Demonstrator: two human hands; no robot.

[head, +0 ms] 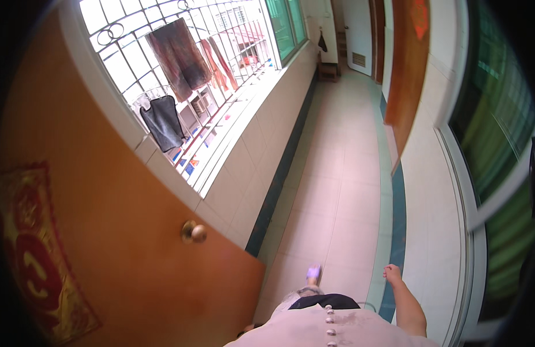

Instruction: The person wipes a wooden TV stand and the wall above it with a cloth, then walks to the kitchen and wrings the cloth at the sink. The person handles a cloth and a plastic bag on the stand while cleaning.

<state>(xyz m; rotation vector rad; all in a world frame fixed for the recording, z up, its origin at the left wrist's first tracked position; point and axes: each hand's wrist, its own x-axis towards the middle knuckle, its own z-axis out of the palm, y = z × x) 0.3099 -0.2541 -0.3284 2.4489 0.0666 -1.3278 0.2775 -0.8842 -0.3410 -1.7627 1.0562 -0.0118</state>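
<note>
My right hand (392, 274) hangs beside the tiled wall on the right, its fingers curled in and nothing visible in them. My left hand is out of view; only a small dark shape, too unclear to name, shows at the left edge of my buttoned light shirt (310, 327). On that side a brown wooden door (133, 277) stands swung open, with a round brass-coloured doorknob (193, 232). One foot in a purple slipper (313, 271) is forward on the tiled floor (332, 195).
A long corridor runs ahead to a white door (357, 37) with a vent, standing ajar. A barred window (133, 56) with hanging cloths (178, 58) lines the left wall. Near the far end sits a small wooden stool (328, 72). Along the right are a wooden door (408, 69) and sliding windows (488, 121).
</note>
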